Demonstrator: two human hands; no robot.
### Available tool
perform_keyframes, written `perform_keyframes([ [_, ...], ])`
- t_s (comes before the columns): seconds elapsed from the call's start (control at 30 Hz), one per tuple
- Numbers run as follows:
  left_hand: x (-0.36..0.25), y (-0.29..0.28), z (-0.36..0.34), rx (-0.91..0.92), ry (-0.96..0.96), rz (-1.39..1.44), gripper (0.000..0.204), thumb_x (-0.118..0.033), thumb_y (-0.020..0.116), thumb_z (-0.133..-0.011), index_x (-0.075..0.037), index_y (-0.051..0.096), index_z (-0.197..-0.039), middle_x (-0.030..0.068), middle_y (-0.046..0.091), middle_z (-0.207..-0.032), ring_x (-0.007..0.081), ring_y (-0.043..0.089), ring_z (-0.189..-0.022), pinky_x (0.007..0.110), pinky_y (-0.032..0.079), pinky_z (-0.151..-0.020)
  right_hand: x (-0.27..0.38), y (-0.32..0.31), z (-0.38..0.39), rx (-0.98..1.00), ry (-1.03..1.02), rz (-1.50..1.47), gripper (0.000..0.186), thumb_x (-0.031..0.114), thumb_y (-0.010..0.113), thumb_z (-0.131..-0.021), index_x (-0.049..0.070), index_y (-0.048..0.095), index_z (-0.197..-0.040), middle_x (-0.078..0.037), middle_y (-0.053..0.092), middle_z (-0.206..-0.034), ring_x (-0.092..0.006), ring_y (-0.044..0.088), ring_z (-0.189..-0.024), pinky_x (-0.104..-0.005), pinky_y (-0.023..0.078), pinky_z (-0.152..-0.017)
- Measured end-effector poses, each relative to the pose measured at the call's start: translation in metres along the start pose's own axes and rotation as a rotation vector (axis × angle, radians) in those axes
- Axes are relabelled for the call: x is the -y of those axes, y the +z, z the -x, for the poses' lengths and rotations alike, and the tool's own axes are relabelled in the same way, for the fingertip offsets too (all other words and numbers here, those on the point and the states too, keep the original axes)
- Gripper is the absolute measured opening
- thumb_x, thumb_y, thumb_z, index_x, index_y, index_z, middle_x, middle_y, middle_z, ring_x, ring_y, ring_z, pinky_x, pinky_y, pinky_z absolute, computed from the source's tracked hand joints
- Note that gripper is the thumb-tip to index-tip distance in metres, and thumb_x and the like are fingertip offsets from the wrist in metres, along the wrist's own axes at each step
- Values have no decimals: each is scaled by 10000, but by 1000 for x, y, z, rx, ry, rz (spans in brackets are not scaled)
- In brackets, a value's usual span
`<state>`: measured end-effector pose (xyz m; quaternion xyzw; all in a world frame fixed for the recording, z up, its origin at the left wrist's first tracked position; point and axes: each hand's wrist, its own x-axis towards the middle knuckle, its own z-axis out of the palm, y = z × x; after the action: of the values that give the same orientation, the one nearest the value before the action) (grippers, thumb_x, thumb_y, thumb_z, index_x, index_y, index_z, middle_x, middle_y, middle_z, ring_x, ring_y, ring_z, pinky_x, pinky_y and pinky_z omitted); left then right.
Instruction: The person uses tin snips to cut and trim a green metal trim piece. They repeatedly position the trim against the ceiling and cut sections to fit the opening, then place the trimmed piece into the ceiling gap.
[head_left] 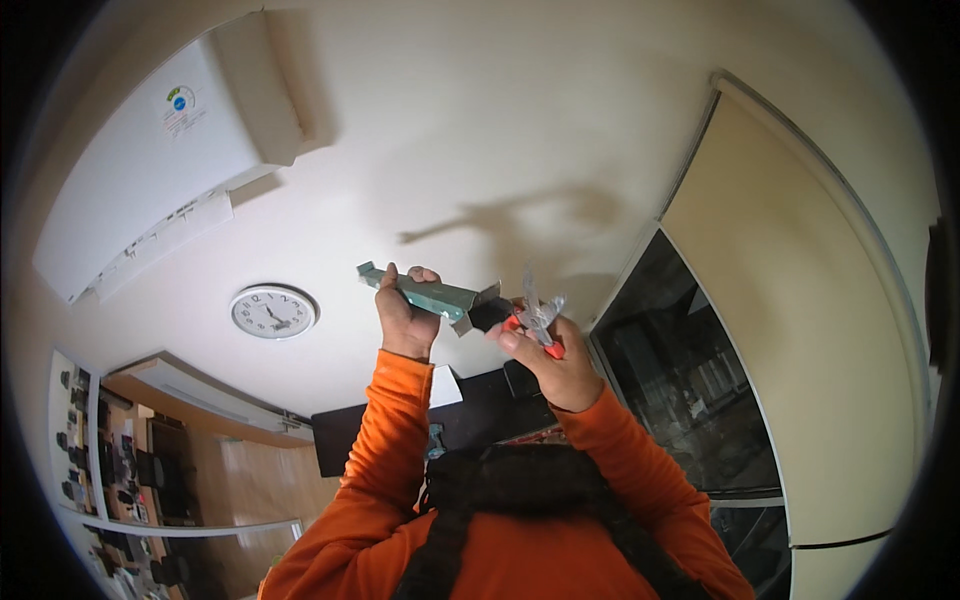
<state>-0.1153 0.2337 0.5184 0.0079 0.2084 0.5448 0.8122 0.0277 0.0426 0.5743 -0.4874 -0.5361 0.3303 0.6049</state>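
Note:
My left hand is closed round a long, narrow green cardboard box, raised in front of the wall. The box's end flaps stand open at both ends. Close to its right end, my right hand grips a red-and-black item partly wrapped in clear plastic. A dark part of it lies at the box's open mouth; whether it reaches inside I cannot tell. My fingers and the crumpled plastic hide the item's exact kind.
A black table below my arms bears a white sheet and a teal tool-like object. On the wall are a round clock and a white air conditioner. At right, a beige roller blind partly covers a dark window.

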Motion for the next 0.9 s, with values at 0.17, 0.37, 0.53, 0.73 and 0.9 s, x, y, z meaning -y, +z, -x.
perform_keyframes([
  [0.17,-15,-28,-33,100,-75,113,360,-382,398,-1104,-55,445,-960,38,441,-748,152,475,-618,271,484,-552,3,-41,17,-69,-91,735,192,130,750,-923,-9,647,-1008,-144,686,-873,-208,636,-721,-310,524,-726],
  [0.37,-17,-13,-15,156,84,160,313,-361,414,-1092,-67,455,-992,18,451,-775,140,463,-617,269,465,-547,3,-53,28,-30,-10,848,257,242,773,-873,46,643,-976,-164,694,-861,-409,678,-809,-468,537,-698],
  [0.53,-15,-4,-9,223,155,119,290,-341,427,-1085,-59,480,-1040,21,460,-788,140,458,-628,268,452,-552,12,-51,31,64,82,905,242,245,763,-891,48,644,-964,-170,686,-846,-415,662,-767,-469,528,-682],
  [0.73,-21,-11,-18,266,-18,242,372,-342,483,-1059,12,527,-1166,39,522,-801,144,513,-639,263,514,-583,14,-50,28,-5,47,644,206,180,758,-889,42,659,-1007,-158,679,-844,-374,673,-753,-426,534,-677],
  [0.9,-26,-24,-22,458,-276,419,507,-268,539,-1008,132,499,-1318,86,581,-911,161,573,-737,282,561,-708,16,-33,28,-3,-102,686,265,131,781,-841,42,644,-1050,-157,680,-880,-361,676,-762,-412,539,-688],
])
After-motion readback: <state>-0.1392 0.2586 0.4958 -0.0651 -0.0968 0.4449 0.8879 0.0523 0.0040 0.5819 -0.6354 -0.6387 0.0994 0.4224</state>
